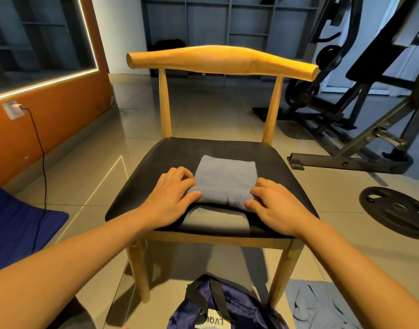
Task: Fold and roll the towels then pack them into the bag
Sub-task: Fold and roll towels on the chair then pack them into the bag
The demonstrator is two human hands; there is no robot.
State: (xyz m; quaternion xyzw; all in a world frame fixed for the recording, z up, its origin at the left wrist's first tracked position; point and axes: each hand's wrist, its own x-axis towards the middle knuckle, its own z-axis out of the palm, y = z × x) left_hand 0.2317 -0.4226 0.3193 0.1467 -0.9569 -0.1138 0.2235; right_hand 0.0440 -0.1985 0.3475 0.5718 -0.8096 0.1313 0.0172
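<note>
1. Towel (225,176), blue-grey, lies in the middle of the black seat (156,176) of a wooden chair (218,60). Its far half is flat on the seat and its near end is wound into a thick roll across the front.
2. Left hand (173,198) is on the left end of that roll, fingers curled over the top and thumb tucked against the near side, gripping the cloth.
3. Right hand (277,205) mirrors it on the right end, fingers bent over the roll and thumb low at the front edge, holding the cloth too.
4. Between the two hands the roll shows a band of stitched pattern, just inside the right thumb.
5. Down on the floor, just in front of the chair's front legs, sits the bag (239,307): navy fabric with black straps and a pale label with lettering. Whether it holds anything I cannot tell from here.
6. Right of the bag, beside the chair's front right leg, a second blue-grey cloth (322,305) lies rumpled on the tiles.
7. Further right, a black weight plate (398,210) lies flat on the floor, and a black gym machine (346,115) stands behind it.
8. Over on the left, a blue mat (18,224) lies on the floor, and a black cable (41,148) hangs down the orange wall from a socket.
</note>
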